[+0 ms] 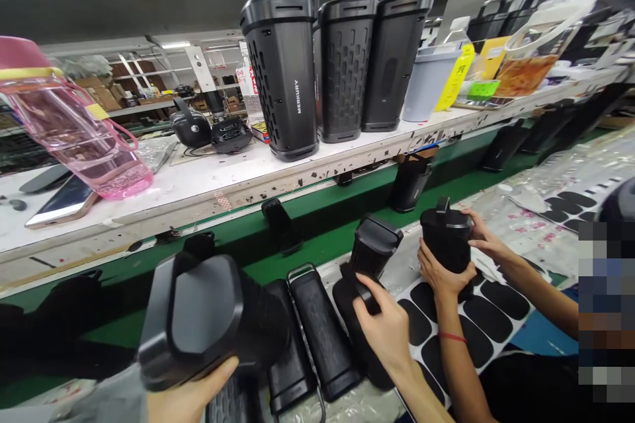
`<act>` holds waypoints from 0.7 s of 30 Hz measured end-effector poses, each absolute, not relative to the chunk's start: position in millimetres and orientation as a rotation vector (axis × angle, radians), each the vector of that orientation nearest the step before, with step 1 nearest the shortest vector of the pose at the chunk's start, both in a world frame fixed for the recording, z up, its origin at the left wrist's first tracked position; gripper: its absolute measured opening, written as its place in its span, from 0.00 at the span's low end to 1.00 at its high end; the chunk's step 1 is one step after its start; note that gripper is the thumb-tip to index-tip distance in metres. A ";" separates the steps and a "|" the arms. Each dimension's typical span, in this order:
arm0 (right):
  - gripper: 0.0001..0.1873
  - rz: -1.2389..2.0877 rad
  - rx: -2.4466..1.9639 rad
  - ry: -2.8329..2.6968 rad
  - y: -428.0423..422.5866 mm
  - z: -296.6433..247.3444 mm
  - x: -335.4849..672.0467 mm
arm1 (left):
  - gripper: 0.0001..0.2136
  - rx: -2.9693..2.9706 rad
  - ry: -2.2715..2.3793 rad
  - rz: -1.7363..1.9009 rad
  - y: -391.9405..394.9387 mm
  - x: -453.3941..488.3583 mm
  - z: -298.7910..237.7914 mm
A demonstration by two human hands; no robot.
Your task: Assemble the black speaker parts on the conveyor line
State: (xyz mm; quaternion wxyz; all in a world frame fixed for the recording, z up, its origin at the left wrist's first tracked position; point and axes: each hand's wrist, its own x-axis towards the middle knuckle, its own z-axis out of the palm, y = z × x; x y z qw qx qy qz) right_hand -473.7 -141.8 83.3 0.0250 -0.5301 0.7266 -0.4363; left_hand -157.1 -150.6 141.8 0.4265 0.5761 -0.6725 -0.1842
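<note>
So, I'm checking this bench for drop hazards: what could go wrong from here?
1. The left hand holds the large speaker only at its lower edge; it might slip onto the speakers lying beneath.
2. The right hand, gripping a lying speaker, is close beside a co-worker's hands; they could collide.
3. Three tall speakers stand near the shelf's front edge; a bump might tip them.

Bright overhead light, strong edge distortion, foreground blur, pixelated patch right.
</note>
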 end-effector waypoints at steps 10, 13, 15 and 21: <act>0.18 -1.552 -1.488 2.391 -26.7 66.7 -474.2 | 0.42 0.984 -1.354 -1.008 -208.4 -349.9 113.1; 0.18 -1.529 -1.592 2.312 -22.4 66.9 -478.2 | 0.52 0.936 -1.391 -1.039 -208.7 -376.8 82.6; 0.18 -1.511 -1.654 2.267 -18.9 68.1 -481.4 | 0.54 0.930 -1.459 -1.079 -209.6 -387.4 65.2; 0.20 -1.435 -1.680 2.227 -12.3 76.7 -484.1 | 0.57 1.024 -1.746 -1.088 -211.3 -405.1 24.4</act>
